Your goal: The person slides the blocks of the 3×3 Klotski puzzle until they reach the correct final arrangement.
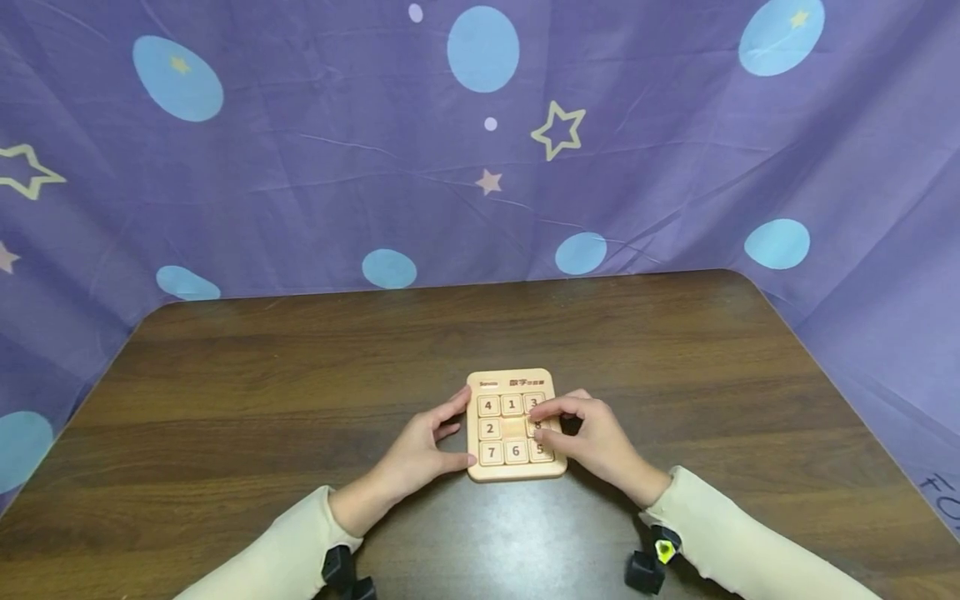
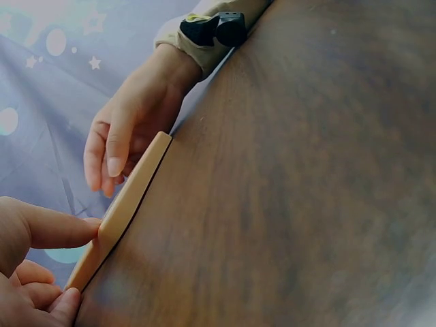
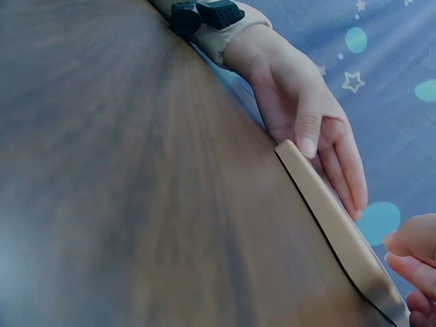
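A pale wooden number sliding puzzle [image 1: 516, 472] lies flat on the table. Its tiles read 4, 1, 3 along the top, 2 and a partly covered 8 in the middle row with a gap between them, and 7, 6, 5 below. At its left side, my left hand [image 1: 411, 457] holds the frame, forefinger near the upper corner and thumb at the lower one. My right hand [image 1: 600, 440] reaches over the right side; its forefinger and thumb tips touch around the 8 tile [image 1: 537, 427]. In both wrist views the puzzle's edge [image 2: 126, 208] shows side-on.
The brown wooden table [image 1: 300, 375] has rounded far corners. Behind it hangs a purple cloth [image 1: 300, 183] with stars and blue spots. Pale sleeves [image 1: 738, 529] and black wrist devices [image 1: 645, 571] sit close over the table near the front.
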Demonstrator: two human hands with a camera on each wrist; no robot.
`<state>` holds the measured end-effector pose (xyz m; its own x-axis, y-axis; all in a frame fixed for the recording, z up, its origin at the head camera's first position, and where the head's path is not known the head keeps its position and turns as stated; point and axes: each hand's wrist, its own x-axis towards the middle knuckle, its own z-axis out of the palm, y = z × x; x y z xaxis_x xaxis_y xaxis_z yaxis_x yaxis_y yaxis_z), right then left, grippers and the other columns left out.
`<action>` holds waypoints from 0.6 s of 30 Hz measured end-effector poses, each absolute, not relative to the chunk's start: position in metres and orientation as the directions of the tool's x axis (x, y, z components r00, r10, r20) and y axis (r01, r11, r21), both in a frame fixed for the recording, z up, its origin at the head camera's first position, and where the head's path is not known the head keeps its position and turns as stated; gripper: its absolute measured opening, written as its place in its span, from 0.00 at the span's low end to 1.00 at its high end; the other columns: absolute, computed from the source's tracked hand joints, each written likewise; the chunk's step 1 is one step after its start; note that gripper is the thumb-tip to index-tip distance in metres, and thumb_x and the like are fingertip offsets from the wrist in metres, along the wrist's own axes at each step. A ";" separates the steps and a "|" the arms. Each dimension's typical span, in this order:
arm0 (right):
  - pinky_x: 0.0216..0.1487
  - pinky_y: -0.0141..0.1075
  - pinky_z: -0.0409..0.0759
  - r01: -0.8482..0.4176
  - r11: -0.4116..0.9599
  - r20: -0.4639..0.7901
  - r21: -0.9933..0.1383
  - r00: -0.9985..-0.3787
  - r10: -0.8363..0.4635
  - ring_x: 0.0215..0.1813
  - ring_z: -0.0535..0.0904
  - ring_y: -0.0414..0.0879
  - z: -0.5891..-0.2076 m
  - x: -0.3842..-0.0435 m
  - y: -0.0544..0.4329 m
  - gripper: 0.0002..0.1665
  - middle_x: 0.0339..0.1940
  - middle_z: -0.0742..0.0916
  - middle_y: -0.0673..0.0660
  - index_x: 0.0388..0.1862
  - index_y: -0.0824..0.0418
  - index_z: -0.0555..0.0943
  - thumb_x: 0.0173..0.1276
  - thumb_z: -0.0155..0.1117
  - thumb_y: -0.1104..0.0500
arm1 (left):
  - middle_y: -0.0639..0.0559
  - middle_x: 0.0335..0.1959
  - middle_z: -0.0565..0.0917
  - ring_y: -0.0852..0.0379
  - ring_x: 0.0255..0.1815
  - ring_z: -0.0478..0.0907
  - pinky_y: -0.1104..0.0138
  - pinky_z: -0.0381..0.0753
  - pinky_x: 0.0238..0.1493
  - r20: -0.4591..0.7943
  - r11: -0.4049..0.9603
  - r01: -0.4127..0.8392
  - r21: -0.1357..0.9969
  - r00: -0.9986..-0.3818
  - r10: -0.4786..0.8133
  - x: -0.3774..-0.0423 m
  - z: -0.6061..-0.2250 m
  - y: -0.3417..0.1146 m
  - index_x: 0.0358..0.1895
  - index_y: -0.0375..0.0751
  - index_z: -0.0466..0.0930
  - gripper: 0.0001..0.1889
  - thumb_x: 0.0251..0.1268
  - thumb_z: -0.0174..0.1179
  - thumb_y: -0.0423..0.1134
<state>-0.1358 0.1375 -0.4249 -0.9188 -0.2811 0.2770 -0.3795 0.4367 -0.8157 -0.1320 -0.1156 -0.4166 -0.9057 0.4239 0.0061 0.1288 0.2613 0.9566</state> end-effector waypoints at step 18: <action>0.47 0.33 0.78 -0.339 0.477 0.252 -0.811 -0.938 -0.239 0.42 0.80 0.45 -0.430 -0.137 0.151 0.16 0.37 0.88 0.49 0.38 0.57 0.86 0.50 0.70 0.69 | 0.37 0.71 0.58 0.42 0.70 0.59 0.56 0.68 0.66 -0.011 0.271 0.113 0.956 -0.908 0.418 -0.132 -0.414 -0.115 0.68 0.24 0.57 0.42 0.46 0.67 0.21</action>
<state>-0.1375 0.1506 -0.4297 -0.9378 -0.2391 0.2517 -0.3392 0.4765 -0.8111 -0.1320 -0.1154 -0.4140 -0.9084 0.4179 -0.0111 0.1132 0.2714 0.9558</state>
